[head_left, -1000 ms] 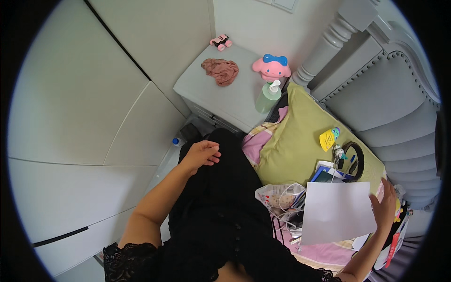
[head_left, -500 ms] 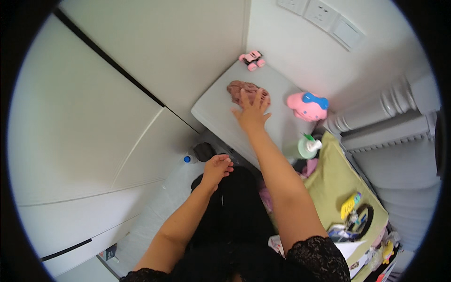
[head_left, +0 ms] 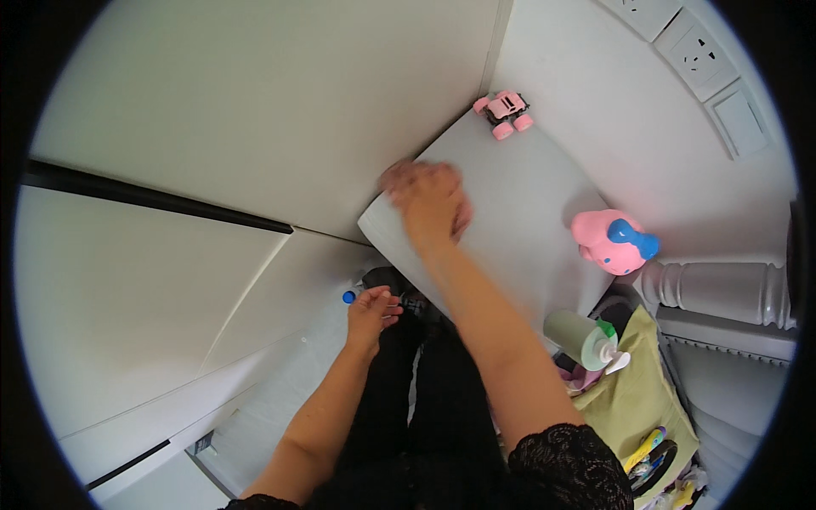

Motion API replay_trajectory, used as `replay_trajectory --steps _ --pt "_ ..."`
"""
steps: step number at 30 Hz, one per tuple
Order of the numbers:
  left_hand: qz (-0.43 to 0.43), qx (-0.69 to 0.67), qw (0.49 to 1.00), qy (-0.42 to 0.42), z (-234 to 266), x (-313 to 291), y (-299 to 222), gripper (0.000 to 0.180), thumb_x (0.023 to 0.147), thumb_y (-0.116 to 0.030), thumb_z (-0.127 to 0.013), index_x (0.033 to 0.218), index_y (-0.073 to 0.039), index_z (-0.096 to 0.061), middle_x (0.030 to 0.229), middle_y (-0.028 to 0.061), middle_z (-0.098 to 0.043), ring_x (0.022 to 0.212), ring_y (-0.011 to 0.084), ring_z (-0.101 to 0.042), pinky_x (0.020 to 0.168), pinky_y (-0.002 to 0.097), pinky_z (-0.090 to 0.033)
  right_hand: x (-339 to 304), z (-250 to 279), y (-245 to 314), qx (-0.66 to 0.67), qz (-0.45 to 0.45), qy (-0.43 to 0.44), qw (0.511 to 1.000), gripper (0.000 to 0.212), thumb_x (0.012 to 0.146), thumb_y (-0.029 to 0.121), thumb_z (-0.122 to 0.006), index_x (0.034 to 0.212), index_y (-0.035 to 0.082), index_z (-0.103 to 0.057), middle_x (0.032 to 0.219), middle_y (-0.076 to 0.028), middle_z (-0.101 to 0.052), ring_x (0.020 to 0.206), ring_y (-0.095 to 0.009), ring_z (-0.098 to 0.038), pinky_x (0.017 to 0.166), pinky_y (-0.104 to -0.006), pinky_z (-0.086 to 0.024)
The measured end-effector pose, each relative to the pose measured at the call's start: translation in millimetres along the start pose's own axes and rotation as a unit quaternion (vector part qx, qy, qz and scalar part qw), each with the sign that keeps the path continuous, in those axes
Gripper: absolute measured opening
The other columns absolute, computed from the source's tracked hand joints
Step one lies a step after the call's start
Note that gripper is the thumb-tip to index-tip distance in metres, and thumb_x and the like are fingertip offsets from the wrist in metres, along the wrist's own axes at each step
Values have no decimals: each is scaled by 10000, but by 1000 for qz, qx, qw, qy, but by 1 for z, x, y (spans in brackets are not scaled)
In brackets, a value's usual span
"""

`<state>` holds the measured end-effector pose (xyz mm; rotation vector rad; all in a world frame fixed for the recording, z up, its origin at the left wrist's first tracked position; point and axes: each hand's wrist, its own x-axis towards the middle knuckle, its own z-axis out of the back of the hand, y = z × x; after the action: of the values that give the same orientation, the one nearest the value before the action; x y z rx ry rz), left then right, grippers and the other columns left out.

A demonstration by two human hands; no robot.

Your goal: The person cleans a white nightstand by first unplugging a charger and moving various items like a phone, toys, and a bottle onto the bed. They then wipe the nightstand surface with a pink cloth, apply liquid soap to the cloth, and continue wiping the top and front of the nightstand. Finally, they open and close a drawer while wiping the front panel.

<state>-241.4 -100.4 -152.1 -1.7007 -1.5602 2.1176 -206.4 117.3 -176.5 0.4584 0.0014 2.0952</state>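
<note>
A crumpled brownish-pink cloth [head_left: 393,177] lies at the left edge of the small light-grey tabletop [head_left: 518,212]. Over it is my right hand [head_left: 433,204], a little smeared by motion, its fingers closed down on the cloth and parts of the cloth showing on both sides. My left hand [head_left: 371,320] hangs in the air in front of the table, above my legs. Its fingers are loosely bent and apart, with nothing in them. A pink toy car [head_left: 506,110] stands at the table's far corner. On the right side sits a pink figure with a blue bow [head_left: 614,241].
A pale-green pump bottle [head_left: 580,338] stands at the table's near right corner, beside a yellow-green cloth cover [head_left: 625,387] with small items on it. White cabinet doors [head_left: 229,110] rise on the left. A blue-capped bottle [head_left: 349,297] is on the floor.
My right hand has moved left with the cloth, from mid-table to the left edge, its spread fingers drawing in. The view has turned and shifted. My left hand stays low, empty.
</note>
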Motion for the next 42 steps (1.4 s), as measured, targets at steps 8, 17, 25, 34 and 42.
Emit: replay_trajectory --steps 8,17,25,34,42 --pt "1 -79 990 -119 30 -17 23 172 916 -101 -529 1075 -38 -542 933 87 -620 790 195 -621 687 314 -523 -128 32 45 247 183 42 951 277 785 247 -574 1048 196 -641 1001 -7 -601 1024 -283 -518 743 -461 -430" --pt "11 -18 996 -81 61 -58 38 192 931 -134 -553 1095 -35 -542 923 86 -618 735 172 -615 642 281 -525 24 49 -66 48 -43 -105 992 303 826 287 -605 1125 254 -640 1220 -58 -545 1116 -338 -463 882 -511 -383" --pt "-51 -4 997 -64 43 -65 29 199 932 -158 -572 1092 -44 -544 907 77 -629 720 165 -619 646 272 -527 -121 37 37 188 208 28 959 192 756 196 -569 914 247 -664 1017 25 -598 1063 -284 -501 820 -492 -411" --pt "-198 -9 980 20 -3 -117 3 175 949 -118 -552 1090 -16 -563 889 86 -644 712 136 -623 651 253 -521 -62 99 -122 58 -125 -221 966 197 774 227 -586 946 185 -673 1014 -37 -628 1021 -310 -524 794 -488 -438" --pt "-167 17 986 11 6 -133 9 160 947 -95 -545 1081 -11 -567 886 89 -645 709 138 -624 653 258 -527 -138 43 16 195 175 8 965 120 727 245 -610 814 233 -692 917 43 -614 1069 -253 -496 864 -485 -398"
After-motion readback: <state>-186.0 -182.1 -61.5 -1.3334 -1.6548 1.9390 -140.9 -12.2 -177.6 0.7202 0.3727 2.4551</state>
